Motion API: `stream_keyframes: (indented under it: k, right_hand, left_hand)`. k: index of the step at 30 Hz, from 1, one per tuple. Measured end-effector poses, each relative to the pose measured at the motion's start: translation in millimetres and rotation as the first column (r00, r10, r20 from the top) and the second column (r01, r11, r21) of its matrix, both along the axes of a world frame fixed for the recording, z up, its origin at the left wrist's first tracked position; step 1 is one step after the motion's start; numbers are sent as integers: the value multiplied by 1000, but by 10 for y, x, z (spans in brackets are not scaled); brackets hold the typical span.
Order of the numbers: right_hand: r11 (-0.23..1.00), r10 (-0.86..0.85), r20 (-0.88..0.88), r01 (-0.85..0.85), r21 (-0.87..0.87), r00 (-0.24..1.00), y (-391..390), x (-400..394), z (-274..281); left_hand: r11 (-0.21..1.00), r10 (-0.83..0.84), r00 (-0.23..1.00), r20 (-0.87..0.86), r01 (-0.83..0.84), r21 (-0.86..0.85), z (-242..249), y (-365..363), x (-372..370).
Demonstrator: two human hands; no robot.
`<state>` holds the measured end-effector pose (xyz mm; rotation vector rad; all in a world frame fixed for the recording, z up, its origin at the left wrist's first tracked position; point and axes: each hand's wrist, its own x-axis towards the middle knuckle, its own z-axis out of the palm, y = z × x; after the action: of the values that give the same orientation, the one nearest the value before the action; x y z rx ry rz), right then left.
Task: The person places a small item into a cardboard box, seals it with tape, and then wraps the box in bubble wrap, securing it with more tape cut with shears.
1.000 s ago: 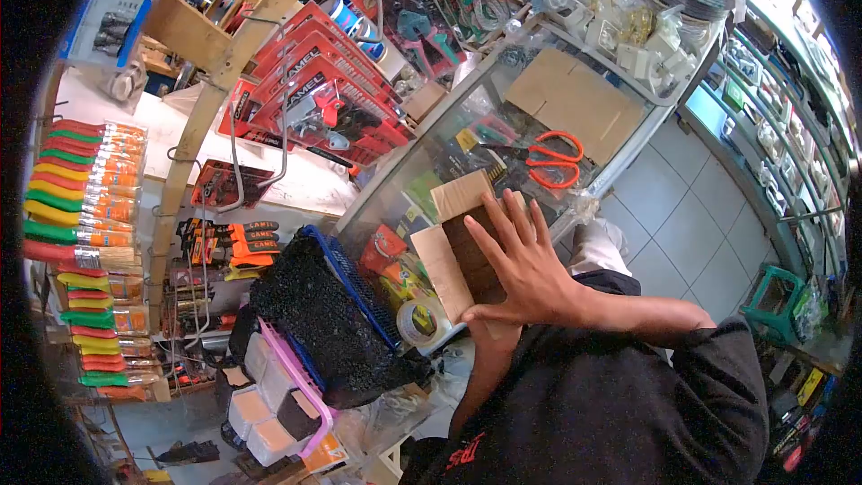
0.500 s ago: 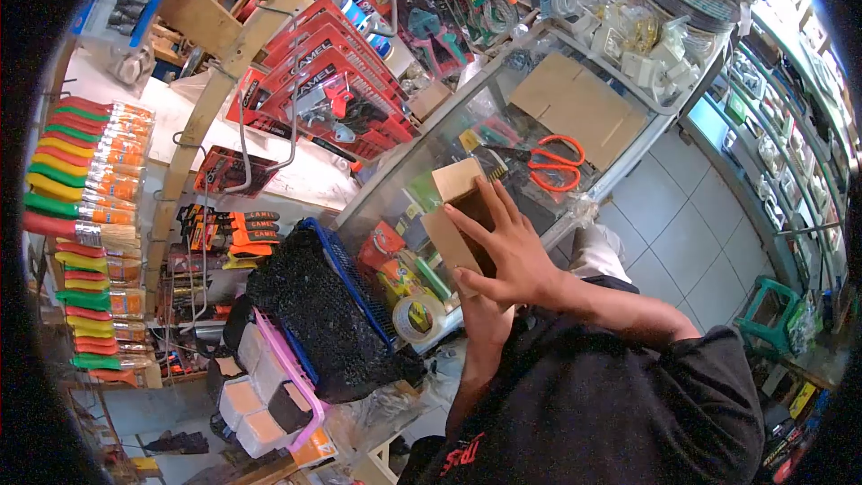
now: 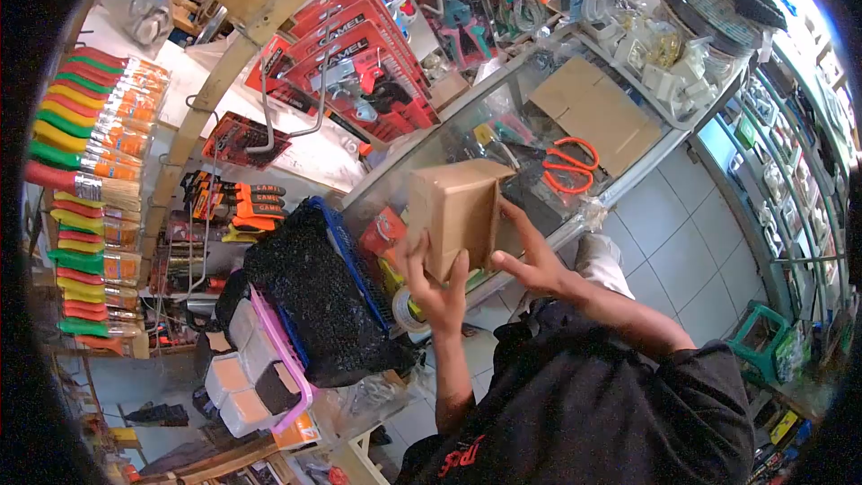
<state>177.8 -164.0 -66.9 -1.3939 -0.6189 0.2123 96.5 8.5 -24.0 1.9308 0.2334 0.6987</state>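
An open brown cardboard box [image 3: 467, 218] is held up over the glass counter, its inside partly showing. My left hand [image 3: 438, 296] grips its lower left side, thumb on the near wall and fingers round the outside. At the box's right side is my right hand [image 3: 532, 256], its fingers spread, with fingertips at or near the wall; whether they touch is unclear. Orange-handled scissors [image 3: 571, 164] lie on the counter beyond the box, near a flat cardboard piece [image 3: 597, 115]. A roll of tape [image 3: 409, 310] sits by the counter's edge, left of my left hand.
A black mesh-covered basket [image 3: 310, 296] stands left of the counter [image 3: 620, 193], beside a pink-rimmed tray [image 3: 283, 355]. Hooks with red tool packs [image 3: 346, 63] hang ahead. Paintbrushes [image 3: 90, 189] hang far left. A green stool [image 3: 759, 339] stands on the tiled floor at right.
The box has turned, showing more of its side and inside. My left hand has moved left and shows more clearly at its side. My right hand has drawn back from over the opening.
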Motion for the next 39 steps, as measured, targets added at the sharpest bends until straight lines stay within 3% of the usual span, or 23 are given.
stream_keyframes:
  k: [2, 5, 8, 10, 11, 12, 14, 16, 17, 18, 19, 20, 21, 23, 25, 26, 29, 33, 37, 39]
  right_hand:
    - [993, -50, -77, 41, -114, 996, -149, -119, 48]
    - [969, -113, -43, 100, -225, 993, -370, -293, -63]
    - [950, -110, -57, 88, -299, 992, -555, -424, -24]
    - [941, -86, -83, 54, -334, 993, -634, -417, 43]
    - [968, -126, -213, 73, -240, 969, -623, -424, 0]
    - [984, -146, -341, 101, -145, 929, -564, -427, -101]
    - [991, -118, -514, 133, -7, 850, -488, -353, -210]
    - [989, -52, -599, 124, 80, 799, -464, -199, -185]
    - [982, -92, -483, 160, 102, 871, -441, -157, -121]
    - [973, -136, -362, 193, 126, 922, -399, -143, 37]
    - [963, -181, -237, 221, 154, 954, -391, -135, 212]
    - [929, -358, 68, 363, -70, 931, -434, -122, 487]
    - [811, -429, 396, 539, -227, 812, -496, -90, 822]
    - [710, -373, 622, 643, -286, 689, -617, 11, 940]
    - [850, -309, 483, 466, -247, 819, -738, 93, 732]
    - [934, -222, 189, 265, -241, 956, -779, 69, 683]
    - [971, -235, -54, 232, -49, 971, -841, -36, 696]
    - [958, -238, 224, 267, -108, 945, -800, -114, 521]
    - [991, -129, 69, 126, 47, 989, -687, -188, 221]
    - [977, -175, 83, 163, 135, 981, -660, -218, 178]
  left_hand:
    - [895, 10, 1000, 14, -15, 445, 411, 78, 81]
    - [838, 69, 982, -175, 38, 544, 490, 172, 182]
    - [817, 12, 952, -307, 167, 551, 412, 235, 359]
    - [875, -19, 964, -264, 144, 463, 331, 244, 384]
    - [900, -32, 970, -243, 133, 415, 287, 241, 373]
    - [962, -95, 969, -227, 148, 228, 243, 261, 356]
    - [972, -198, 967, -158, 173, -161, 191, 286, 291]
    - [777, -168, 974, -153, 36, -628, 348, 99, 160]
    - [591, -159, 975, -152, -30, -806, 394, -7, 90]
    - [512, -187, 965, -185, -65, -856, 132, 12, 44]
    - [442, -186, 967, -173, -75, -894, -9, -108, -25]
    - [371, -185, 969, -163, -85, -925, -128, -293, -90]
    - [301, -186, 971, -152, -91, -949, -231, -458, -121]
    - [296, -154, 981, -119, -69, -953, -285, -694, -157]
    - [327, -69, 992, -106, -78, -942, -185, -942, -238]
    - [416, -57, 990, -132, -96, -904, -193, -1014, -263]
    - [434, -22, 987, -157, -132, -891, -114, -1215, -306]
    - [417, -15, 988, -151, -131, -899, -190, -1315, -470]
    - [419, 2, 992, -129, -118, -900, -89, -1489, -561]
    - [450, 14, 994, -111, -105, -887, -82, -1509, -548]
